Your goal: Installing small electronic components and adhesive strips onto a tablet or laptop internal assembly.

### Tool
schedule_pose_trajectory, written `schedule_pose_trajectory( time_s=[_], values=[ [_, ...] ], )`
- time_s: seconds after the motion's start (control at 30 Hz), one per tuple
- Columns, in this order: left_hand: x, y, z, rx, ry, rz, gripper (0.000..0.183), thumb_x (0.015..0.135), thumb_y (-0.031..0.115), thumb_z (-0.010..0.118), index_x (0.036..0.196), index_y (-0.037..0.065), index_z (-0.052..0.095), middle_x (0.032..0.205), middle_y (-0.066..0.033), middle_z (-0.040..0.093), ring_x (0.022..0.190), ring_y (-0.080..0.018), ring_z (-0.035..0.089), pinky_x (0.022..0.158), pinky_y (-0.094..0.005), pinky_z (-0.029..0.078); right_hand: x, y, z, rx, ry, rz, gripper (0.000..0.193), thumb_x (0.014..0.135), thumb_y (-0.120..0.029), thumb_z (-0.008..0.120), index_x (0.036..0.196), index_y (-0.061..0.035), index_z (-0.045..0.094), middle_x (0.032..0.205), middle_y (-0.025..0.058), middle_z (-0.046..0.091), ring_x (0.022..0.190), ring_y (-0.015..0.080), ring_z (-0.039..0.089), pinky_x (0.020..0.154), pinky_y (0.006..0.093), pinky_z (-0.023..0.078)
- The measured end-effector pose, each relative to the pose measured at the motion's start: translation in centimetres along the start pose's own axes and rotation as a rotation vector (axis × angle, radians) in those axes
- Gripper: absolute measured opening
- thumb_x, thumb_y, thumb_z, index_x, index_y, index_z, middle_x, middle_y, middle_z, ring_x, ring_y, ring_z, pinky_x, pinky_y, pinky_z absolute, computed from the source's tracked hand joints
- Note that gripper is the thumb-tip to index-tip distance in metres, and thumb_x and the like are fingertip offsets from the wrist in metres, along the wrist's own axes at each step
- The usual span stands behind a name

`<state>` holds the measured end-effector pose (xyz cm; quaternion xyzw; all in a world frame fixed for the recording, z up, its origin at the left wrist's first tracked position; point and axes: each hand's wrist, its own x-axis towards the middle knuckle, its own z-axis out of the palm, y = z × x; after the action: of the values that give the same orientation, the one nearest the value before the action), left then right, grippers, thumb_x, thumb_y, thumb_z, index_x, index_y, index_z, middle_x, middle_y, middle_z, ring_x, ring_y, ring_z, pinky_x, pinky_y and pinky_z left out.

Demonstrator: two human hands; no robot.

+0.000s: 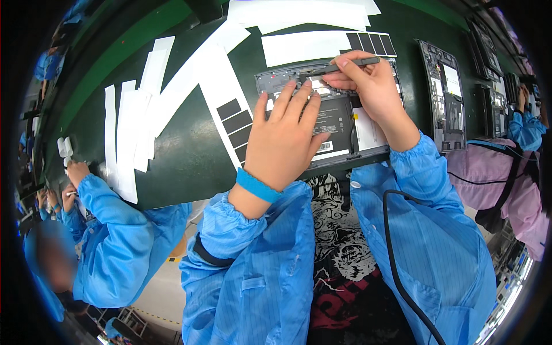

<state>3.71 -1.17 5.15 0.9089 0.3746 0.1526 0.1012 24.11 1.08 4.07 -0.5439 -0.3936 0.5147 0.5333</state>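
Observation:
An opened laptop base point(359, 152) lies in front of me, its battery point(335, 118) and circuit boards exposed. My left hand point(284, 129) rests on its left part, palm down with the fingers spread, and holds nothing. A blue band point(257, 185) circles that wrist. In my right hand point(371, 86), slim dark grey tweezers point(352, 65) are pinched between thumb and fingers. They slant left and down over the upper part of the laptop base, close to my left fingertips. What their tips touch is too small to make out.
White strips with black pads lie left of the laptop point(236, 123) and behind it point(368, 43). More white strips point(129, 126) cover the green table point(184, 167) at left. Another opened laptop base point(443, 95) lies at right. Co-workers sit on both sides; a black cable point(388, 230) hangs by my right sleeve.

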Motion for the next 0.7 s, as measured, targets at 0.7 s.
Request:
schedule_pose_trajectory(
  time_s=[0.7],
  values=[
    [-0.5,0.6,-0.1,-0.005,-0.037,-0.047,0.059,0.083,0.036,0.067,0.132,0.007,0.051,0.137,-0.0065,0.048,0.131,-0.0281,0.041,0.107,-0.0491,0.031,-1.0,0.1,0.4,-0.031,0.038,-0.061,0.021,0.094,-0.010,0.059,0.101,0.0095,0.062,0.091,0.0177,0.067,0.083,0.0256,0.071,0.074,0.0304,0.060]
  ],
)
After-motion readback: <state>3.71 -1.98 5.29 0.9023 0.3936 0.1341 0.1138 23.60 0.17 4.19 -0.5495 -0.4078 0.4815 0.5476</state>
